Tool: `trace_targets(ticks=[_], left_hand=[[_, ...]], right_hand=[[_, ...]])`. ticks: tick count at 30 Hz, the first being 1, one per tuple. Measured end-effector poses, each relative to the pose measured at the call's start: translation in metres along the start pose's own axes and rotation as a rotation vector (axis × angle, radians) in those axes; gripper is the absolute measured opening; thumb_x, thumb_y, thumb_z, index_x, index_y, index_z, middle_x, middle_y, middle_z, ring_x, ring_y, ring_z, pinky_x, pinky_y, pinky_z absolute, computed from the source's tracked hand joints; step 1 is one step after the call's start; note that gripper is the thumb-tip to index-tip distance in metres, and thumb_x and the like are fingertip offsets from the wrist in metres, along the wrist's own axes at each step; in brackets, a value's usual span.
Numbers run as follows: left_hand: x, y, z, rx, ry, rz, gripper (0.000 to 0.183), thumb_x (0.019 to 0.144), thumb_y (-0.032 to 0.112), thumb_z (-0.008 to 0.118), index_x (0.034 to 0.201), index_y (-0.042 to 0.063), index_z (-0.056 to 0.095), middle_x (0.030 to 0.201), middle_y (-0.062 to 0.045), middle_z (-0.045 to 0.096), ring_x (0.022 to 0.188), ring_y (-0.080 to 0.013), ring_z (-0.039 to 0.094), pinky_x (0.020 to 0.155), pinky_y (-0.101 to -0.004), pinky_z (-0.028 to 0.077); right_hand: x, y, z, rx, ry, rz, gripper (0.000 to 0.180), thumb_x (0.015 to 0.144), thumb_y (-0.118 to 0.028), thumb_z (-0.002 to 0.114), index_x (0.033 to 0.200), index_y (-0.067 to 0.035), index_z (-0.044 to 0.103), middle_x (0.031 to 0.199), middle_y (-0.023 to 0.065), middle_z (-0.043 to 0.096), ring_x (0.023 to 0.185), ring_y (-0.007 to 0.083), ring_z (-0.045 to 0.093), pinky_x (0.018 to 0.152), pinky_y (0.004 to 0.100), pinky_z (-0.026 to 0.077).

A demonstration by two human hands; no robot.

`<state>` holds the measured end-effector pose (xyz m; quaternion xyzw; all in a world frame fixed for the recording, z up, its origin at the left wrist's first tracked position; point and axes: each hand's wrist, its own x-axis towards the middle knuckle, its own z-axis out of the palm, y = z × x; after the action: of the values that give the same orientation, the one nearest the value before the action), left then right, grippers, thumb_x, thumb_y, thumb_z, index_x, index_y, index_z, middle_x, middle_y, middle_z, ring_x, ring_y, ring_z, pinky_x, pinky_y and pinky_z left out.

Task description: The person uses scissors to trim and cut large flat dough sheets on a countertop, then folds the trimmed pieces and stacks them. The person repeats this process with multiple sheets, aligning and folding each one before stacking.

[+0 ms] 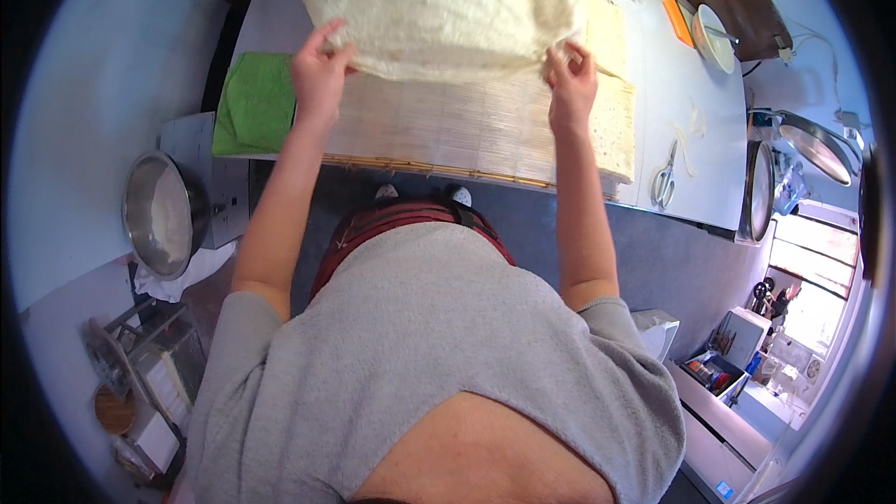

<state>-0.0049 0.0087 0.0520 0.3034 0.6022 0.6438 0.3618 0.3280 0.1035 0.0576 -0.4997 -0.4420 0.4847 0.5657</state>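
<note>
A large, thin, pale cream sheet [427, 7], soft and wrinkled, spreads over the far part of the worktable; whether it is dough or cloth I cannot tell. My left hand [320, 70] pinches its near left edge. At the near right corner, my right hand [574, 80] grips the same edge between thumb and fingers. Between the hands the edge is drawn nearly straight. A bunched flap of the sheet rises beyond my right hand. Under the sheet lies a finely ribbed mat [441, 119], bare along its near side.
A folded green towel [253, 105] lies left, with pale yellowish sheets [612, 129] to the right. Farther right are scissors [665, 178], pale strips [689, 136], an orange flat piece [677, 22] and a bowl [714, 42]. A metal basin [162, 215] stands lower left.
</note>
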Motion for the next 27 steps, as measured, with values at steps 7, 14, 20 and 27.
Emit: trace_targets(ticks=[7, 14, 20, 27], left_hand=[[-0.030, -0.112, -0.031, 0.272, 0.051, -0.285, 0.050, 0.085, -0.003, 0.072, 0.133, 0.008, 0.067, 0.091, -0.006, 0.070, 0.073, -0.0125, 0.067, 0.060, -0.0281, 0.054], [-0.051, -0.107, -0.061, 0.163, 0.013, -0.261, 0.049, 0.084, -0.006, 0.071, 0.131, 0.007, 0.068, 0.096, -0.002, 0.063, 0.074, -0.0082, 0.059, 0.063, -0.0257, 0.050], [-0.059, -0.090, -0.075, -0.225, 0.048, -0.563, 0.041, 0.092, -0.004, 0.064, 0.133, -0.002, 0.064, 0.103, -0.002, 0.064, 0.088, -0.0142, 0.059, 0.083, -0.0262, 0.047], [-0.029, -0.098, -0.073, -0.514, 0.144, -0.515, 0.050, 0.093, -0.004, 0.063, 0.142, 0.000, 0.056, 0.123, -0.007, 0.064, 0.104, -0.0171, 0.062, 0.090, -0.0307, 0.050]], right_hand=[[-0.075, 0.124, -0.043, -0.388, 0.102, 0.183, 0.036, 0.088, -0.002, 0.071, 0.124, -0.001, 0.063, 0.077, 0.0023, 0.061, 0.063, 0.0093, 0.057, 0.055, 0.0263, 0.045], [-0.127, 0.123, -0.054, -0.315, 0.048, 0.300, 0.024, 0.092, -0.002, 0.066, 0.115, -0.001, 0.073, 0.081, 0.0010, 0.066, 0.065, 0.0075, 0.055, 0.058, 0.0256, 0.046], [-0.143, 0.108, -0.063, -0.180, 0.028, 0.406, 0.024, 0.093, 0.001, 0.063, 0.114, 0.000, 0.073, 0.094, 0.0045, 0.071, 0.071, 0.0102, 0.062, 0.065, 0.0248, 0.053], [-0.137, 0.102, -0.071, -0.182, -0.041, 0.495, 0.026, 0.092, 0.002, 0.062, 0.117, 0.001, 0.071, 0.102, 0.0057, 0.070, 0.078, 0.0121, 0.064, 0.071, 0.0258, 0.054]])
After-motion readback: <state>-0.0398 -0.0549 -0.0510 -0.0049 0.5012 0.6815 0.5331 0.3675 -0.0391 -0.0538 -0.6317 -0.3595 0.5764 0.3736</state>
